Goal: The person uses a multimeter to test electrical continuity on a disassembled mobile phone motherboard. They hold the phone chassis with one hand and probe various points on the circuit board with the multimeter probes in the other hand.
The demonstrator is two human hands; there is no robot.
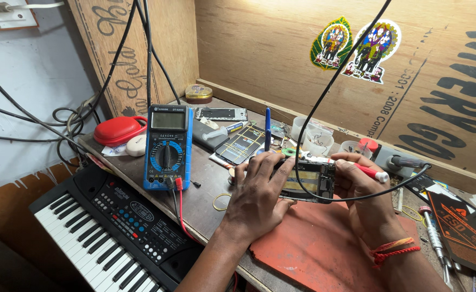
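Note:
My left hand [259, 192] grips the left end of an opened mobile phone [308, 181] with its inner parts showing, held just above a red mat [313, 243]. My right hand [359, 189] steadies the phone's right end and holds a red-and-white screwdriver [370, 172], its handle pointing right. A black cable [330, 86] hangs across in front of the phone and loops under it.
A blue multimeter [166, 146] with red and black leads stands at the left. Behind it lie a red case [118, 130], phone parts, a blue pen [267, 127] and small white cups [316, 141]. An electronic keyboard [103, 232] sits lower left. More screwdrivers [438, 243] lie right.

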